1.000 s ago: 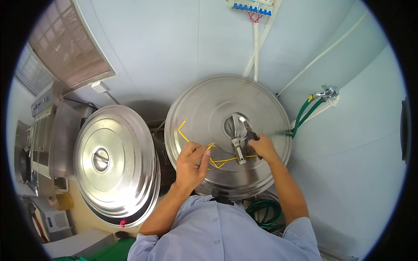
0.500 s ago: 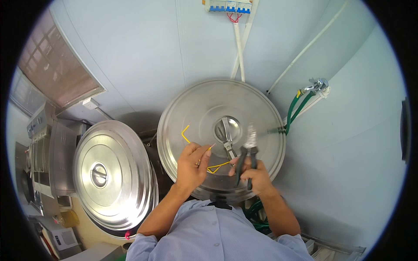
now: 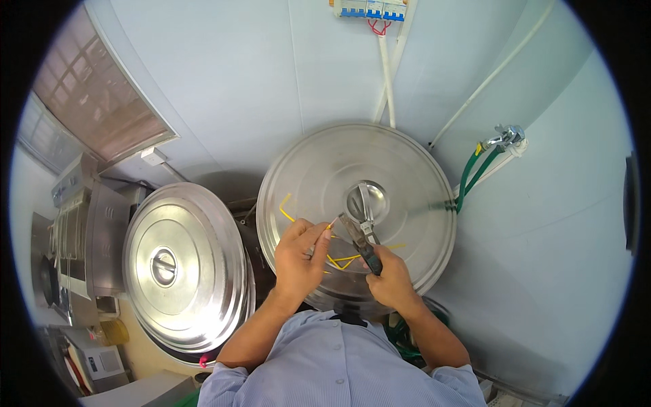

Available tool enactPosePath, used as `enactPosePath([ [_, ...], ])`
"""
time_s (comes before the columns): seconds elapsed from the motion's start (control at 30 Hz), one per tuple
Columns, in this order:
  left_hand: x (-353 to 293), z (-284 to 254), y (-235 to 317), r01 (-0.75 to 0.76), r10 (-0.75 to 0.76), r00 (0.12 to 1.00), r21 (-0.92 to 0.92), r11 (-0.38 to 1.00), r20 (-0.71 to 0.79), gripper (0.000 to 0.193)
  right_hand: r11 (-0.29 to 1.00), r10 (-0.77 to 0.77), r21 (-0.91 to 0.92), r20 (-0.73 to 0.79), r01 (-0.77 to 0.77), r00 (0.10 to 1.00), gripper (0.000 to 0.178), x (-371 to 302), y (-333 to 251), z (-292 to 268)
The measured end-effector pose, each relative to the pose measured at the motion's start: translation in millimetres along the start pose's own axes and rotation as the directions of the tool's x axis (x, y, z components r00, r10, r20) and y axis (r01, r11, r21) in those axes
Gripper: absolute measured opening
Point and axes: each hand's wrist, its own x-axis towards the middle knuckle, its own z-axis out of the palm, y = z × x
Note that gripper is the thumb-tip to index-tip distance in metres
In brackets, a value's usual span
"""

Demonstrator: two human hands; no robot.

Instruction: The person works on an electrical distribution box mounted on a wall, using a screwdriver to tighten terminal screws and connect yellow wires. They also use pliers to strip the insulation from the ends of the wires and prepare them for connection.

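My left hand (image 3: 300, 259) pinches a yellow insulated wire (image 3: 286, 206) between thumb and fingertips. One bent end rises beyond the knuckles, and a short bare end pokes out above the thumb. In my right hand (image 3: 393, 279) is a pair of dark-handled pliers (image 3: 358, 239), its jaws pointing up and left. The jaw tips are right by the bare wire end; whether they grip it I cannot tell. Below both hands, bent yellow wire (image 3: 346, 262) runs over the large steel lid (image 3: 305, 169). A second metal hand tool (image 3: 367, 203) lies across the lid's recessed handle, partly behind the pliers.
A second round steel lid (image 3: 196, 224) sits on a pot to the left. Green hoses (image 3: 468, 178) hang from a wall tap (image 3: 508, 136) at right. Circuit breakers (image 3: 373, 9) with red wires and white conduit (image 3: 386, 74) are on the back wall.
My right hand has turned the pliers and brought their jaws leftward to the wire's bare end. The left hand keeps its pinch on the wire. The whole view has shifted slightly.
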Motion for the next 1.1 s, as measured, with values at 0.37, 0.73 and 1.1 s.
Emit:
enactPosePath([
  [0.37, 5, -1, -1, -0.264, 0.316, 0.947, 0.433, 0.862, -0.051, 0.018, 0.992, 0.008, -0.124, 0.024, -0.005, 1.0, 0.054, 4, -6, 0],
  [0.73, 4, -3, -2, -0.292, 0.333, 0.943, 0.455, 0.842, -0.011, 0.02, 0.992, 0.025, -0.121, 0.03, -0.021, 0.999, 0.052, 1, -3, 2],
  [1.1, 0, -8, -8, -0.314, 0.341, 0.94, 0.422, 0.851, 0.012, 0.022, 0.996, 0.022, -0.09, 0.045, -0.018, 0.999, 0.032, -2, -3, 3],
])
